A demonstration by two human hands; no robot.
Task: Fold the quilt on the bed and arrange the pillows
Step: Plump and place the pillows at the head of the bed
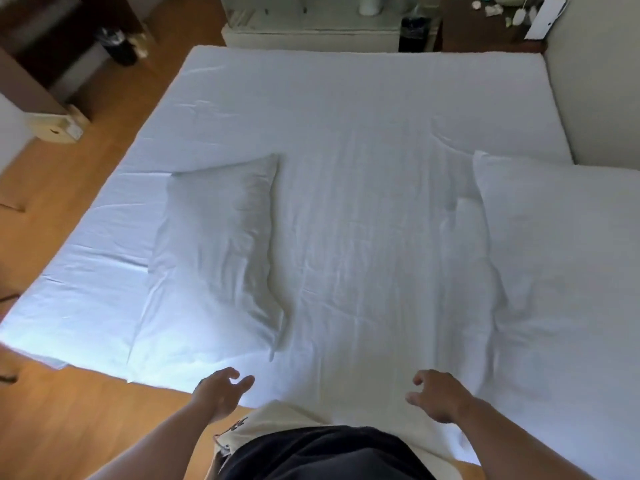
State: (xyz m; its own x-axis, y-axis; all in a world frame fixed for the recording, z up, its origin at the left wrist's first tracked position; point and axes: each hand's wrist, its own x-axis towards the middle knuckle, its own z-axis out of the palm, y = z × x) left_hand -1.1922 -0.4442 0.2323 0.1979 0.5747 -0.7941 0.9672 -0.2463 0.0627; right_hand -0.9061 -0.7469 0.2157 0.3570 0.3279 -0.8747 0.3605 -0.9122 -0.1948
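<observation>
A white quilt (374, 237) lies spread flat over the middle of the bed (311, 88), wrinkled, reaching the near edge. One white pillow (221, 244) lies on the left part of the bed, lengthwise. A second white pillow (554, 258) lies at the right. My left hand (221, 393) hovers above the near edge of the bed, fingers loosely spread, holding nothing. My right hand (438, 394) hovers over the quilt's near edge, fingers relaxed and empty.
Wooden floor (86, 427) runs along the left and near side. A dark desk with a bin (117, 43) stands far left. A white cabinet (311, 29) and a cluttered dark table (491, 26) sit beyond the bed. A wall (599, 81) bounds the right.
</observation>
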